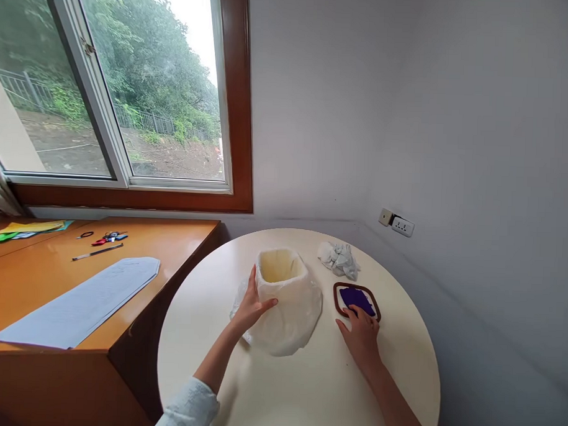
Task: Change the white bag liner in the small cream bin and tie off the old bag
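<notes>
A small bin (282, 266) stands upright on the round table, lined with a thin white plastic bag (289, 322) folded out over its rim and hanging down around it. My left hand (251, 306) holds the bin's left side through the bag, thumb across the front. To the right, a brown rounded-square frame (336, 294) lies flat, with a dark purple piece (355, 297) inside its outline. My right hand (362, 337) reaches over the frame's near edge, fingers bent down onto it and thumb apart. Its fingertips partly hide the frame and the purple piece.
A crumpled whitish plastic bag (341, 260) lies behind the frame on the round table (277, 405). On the wooden desk (185, 240) at left are paper sheets (85, 302), a pen (97, 251), keys (110, 238) and coloured papers (29, 229). A wall socket (403, 226) sits at right.
</notes>
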The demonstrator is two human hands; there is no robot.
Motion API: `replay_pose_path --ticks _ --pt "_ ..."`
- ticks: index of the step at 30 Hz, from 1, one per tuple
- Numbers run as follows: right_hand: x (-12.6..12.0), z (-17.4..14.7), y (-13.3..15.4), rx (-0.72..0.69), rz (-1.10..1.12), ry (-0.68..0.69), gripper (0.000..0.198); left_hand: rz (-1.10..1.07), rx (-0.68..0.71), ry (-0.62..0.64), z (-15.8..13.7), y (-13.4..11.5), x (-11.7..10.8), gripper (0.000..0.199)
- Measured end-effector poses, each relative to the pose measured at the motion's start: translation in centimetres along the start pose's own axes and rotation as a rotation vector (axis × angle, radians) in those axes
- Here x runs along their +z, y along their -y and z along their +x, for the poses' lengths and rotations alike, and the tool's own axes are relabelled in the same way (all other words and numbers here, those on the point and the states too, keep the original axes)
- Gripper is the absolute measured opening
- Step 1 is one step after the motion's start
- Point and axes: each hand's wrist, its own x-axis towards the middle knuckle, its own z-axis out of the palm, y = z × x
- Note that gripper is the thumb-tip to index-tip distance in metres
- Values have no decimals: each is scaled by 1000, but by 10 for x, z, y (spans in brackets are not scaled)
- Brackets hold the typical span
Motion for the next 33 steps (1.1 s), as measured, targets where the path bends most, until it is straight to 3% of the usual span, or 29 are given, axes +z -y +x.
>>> replay_pose_path --ticks 7,14,21,33 --pt "1 0 -2 -42 52 -58 20 -2 41 -175 -11 27 2 98" --pt "-5 2 1 -109 186 -152 15 100 -35 -375 -22 22 1 48" --pt "-11 2 4 -147 290 -181 16 56 -81 -618 -18 22 -6 19" --pt "-26 3 23 -98 353 -271 31 4 -83 -713 -16 13 -9 14"
